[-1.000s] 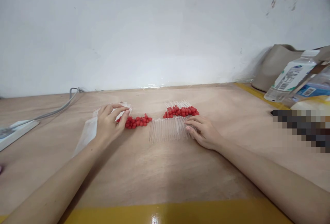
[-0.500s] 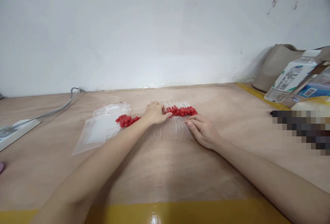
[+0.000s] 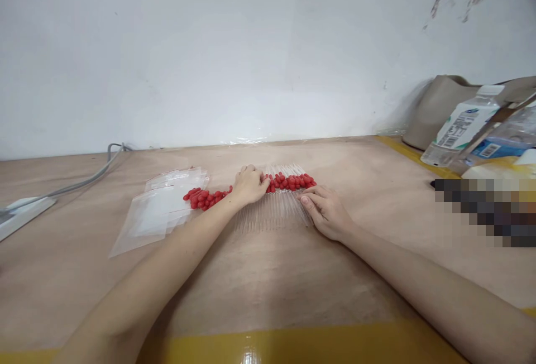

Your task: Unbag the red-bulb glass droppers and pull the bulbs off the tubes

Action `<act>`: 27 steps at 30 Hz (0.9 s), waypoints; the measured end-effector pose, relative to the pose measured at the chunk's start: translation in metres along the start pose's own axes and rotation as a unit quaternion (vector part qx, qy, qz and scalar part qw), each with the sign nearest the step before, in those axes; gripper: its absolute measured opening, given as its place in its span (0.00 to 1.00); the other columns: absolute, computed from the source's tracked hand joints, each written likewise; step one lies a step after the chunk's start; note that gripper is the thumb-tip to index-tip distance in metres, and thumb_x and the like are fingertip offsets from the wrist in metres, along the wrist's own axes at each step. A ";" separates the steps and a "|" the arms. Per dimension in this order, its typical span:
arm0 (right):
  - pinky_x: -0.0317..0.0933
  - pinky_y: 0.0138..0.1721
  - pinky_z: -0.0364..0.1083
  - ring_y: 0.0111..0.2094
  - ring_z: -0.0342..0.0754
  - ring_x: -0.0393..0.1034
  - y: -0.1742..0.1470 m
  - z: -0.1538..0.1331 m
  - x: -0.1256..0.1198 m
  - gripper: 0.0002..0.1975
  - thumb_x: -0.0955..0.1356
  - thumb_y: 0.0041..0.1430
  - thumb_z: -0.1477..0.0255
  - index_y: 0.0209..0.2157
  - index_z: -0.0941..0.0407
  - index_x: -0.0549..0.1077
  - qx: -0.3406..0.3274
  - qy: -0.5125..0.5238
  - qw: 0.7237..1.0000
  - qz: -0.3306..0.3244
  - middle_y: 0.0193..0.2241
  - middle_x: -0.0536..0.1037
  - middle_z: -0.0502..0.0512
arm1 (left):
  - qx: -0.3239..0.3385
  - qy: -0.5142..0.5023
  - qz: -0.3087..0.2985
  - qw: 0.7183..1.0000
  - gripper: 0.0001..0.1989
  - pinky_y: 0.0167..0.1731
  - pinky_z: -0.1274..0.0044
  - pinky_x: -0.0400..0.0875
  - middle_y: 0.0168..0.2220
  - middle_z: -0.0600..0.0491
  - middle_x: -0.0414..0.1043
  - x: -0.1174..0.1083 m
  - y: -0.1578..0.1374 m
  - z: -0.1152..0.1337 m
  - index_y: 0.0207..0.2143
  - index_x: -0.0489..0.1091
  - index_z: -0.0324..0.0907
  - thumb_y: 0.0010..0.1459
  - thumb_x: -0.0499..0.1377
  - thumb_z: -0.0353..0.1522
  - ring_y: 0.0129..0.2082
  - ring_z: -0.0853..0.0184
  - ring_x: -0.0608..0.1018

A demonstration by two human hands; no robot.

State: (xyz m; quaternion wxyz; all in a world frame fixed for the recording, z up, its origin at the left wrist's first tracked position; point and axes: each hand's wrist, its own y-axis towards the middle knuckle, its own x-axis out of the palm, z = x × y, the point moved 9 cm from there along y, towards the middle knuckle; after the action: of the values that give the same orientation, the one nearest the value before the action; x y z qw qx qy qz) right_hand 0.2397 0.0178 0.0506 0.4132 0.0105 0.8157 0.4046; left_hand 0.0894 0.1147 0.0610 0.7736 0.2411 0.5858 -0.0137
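Note:
A row of small red rubber-like bulbs lies across thin clear tubes laid side by side on the wooden table. My left hand rests over the left part of this row, its fingers curled and closed on red bulbs; the fingertips are partly hidden. At the right end of the row is my right hand, thumb and fingers drawn together against the outermost tubes; what lies between them is unclear. More loose red bulbs are heaped left of my left hand, partly over clear plastic bags.
A power strip with a grey cable lies at the left. To the right, a plastic bottle leans near a grey-brown container. Yellow tape runs along the front edge. A white wall stands behind.
My left thumb has drawn in toward the fingers over the red bulbs. My right hand stays by the tube ends. The whole view has shifted slightly.

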 end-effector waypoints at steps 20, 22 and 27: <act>0.52 0.53 0.56 0.53 0.52 0.60 -0.005 -0.053 0.000 0.19 0.64 0.56 0.65 0.49 0.53 0.66 -0.164 -0.063 0.985 0.002 0.48 0.70 0.58 | 0.202 -0.076 0.090 0.972 0.06 0.42 0.67 0.64 0.39 0.47 0.64 -0.044 -0.126 0.011 0.37 0.63 0.41 0.59 0.48 0.29 0.41 0.62 0.66; 0.51 0.54 0.55 0.52 0.51 0.61 -0.005 -0.055 0.002 0.17 0.65 0.55 0.65 0.47 0.53 0.67 -0.168 -0.064 0.984 0.004 0.46 0.72 0.56 | 0.201 -0.081 0.092 0.972 0.06 0.42 0.67 0.64 0.39 0.47 0.64 -0.044 -0.126 0.013 0.37 0.63 0.41 0.59 0.48 0.29 0.41 0.62 0.67; 0.50 0.53 0.55 0.46 0.48 0.65 -0.006 -0.060 0.007 0.10 0.65 0.56 0.67 0.41 0.51 0.71 -0.181 -0.073 0.981 0.023 0.38 0.76 0.51 | 0.211 -0.099 0.081 0.969 0.06 0.42 0.66 0.64 0.40 0.47 0.65 -0.044 -0.128 0.017 0.38 0.63 0.42 0.59 0.49 0.29 0.41 0.62 0.67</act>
State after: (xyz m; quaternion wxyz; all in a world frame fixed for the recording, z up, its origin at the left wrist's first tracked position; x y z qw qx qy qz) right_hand 0.1960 -0.0232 0.0622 0.4573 -0.0165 0.6963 0.5530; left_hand 0.0517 -0.0169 0.0587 0.7577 0.4429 0.4690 -0.0982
